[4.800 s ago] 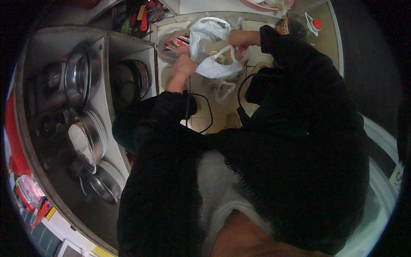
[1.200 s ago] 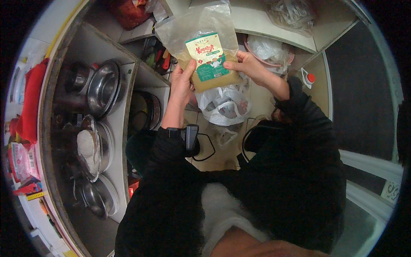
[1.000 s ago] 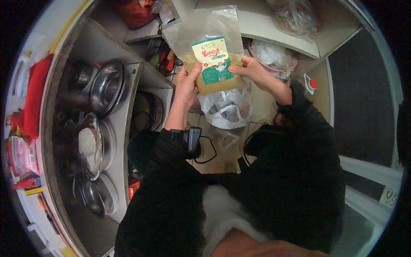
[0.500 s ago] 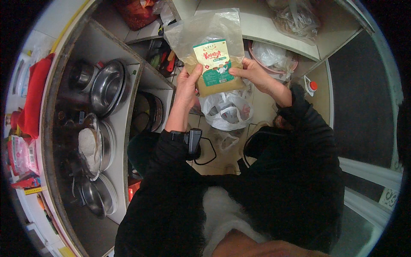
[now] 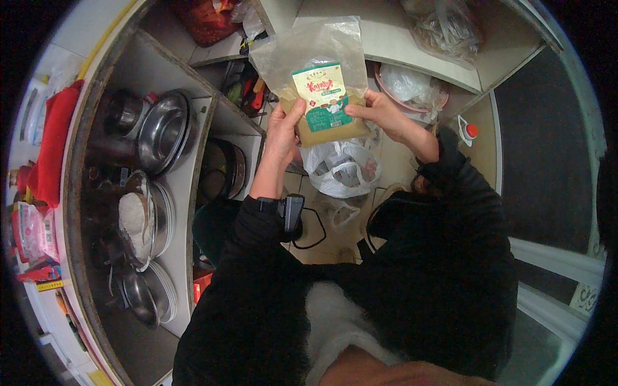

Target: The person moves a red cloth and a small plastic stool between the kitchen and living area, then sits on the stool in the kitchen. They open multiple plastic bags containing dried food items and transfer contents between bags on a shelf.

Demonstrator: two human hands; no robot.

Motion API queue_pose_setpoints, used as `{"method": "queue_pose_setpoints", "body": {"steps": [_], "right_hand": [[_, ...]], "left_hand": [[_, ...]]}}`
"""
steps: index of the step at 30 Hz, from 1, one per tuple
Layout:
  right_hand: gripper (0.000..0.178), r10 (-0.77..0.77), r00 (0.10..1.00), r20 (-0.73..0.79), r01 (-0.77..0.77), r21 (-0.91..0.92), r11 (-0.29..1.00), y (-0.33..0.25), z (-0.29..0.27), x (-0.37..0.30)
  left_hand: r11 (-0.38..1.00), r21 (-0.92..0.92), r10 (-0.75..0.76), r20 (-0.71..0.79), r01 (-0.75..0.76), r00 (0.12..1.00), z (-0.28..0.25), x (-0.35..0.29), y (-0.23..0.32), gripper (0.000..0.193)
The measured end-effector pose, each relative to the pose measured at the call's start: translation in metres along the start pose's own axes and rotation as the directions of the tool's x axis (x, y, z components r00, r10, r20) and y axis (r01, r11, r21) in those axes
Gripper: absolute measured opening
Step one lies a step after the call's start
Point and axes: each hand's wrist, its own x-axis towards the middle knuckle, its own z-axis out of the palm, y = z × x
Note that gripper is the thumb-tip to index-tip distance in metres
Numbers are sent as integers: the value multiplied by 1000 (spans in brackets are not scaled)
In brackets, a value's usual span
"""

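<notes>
Between my two hands is a clear plastic bag of tan powder, with a cream and green label on its front. Its upper part is flat and holds no powder. My left hand grips the lower left side, thumb on the front. On the lower right side, my right hand pinches the bag with its thumb beside the label. The fingers behind the bag are hidden. Just beneath it, a white plastic carrier bag with things inside sits on the tiled floor.
Open shelves at left hold metal bowls, a bowl of pale flour-like stuff and stacked plates. A pink basin with plastic bags stands beyond my right hand. At right are a red-capped bottle and a dark panel.
The bag of powder has shifted very slightly down and to the right in view. Both hands keep the same hold on it.
</notes>
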Motion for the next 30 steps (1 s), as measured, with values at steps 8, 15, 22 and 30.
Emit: {"method": "queue_pose_setpoints", "body": {"steps": [8,15,22,30], "right_hand": [[45,2,1000,6,-2,16,1000,-2,2,-1],[43,-14,1000,-9,15,57,998,-2,4,-2],[32,21,999,-38,-17,98,995,0,8,-6],[30,-35,974,-223,59,101,993,2,26,-16]], "left_hand": [[999,-38,37,-7,-37,999,2,1,-1,32],[999,-45,4,-13,-5,1000,4,0,0,32],[986,155,64,-51,-55,997,3,3,-5,48],[829,465,401,-110,-310,909,-16,-2,-13,30]]}}
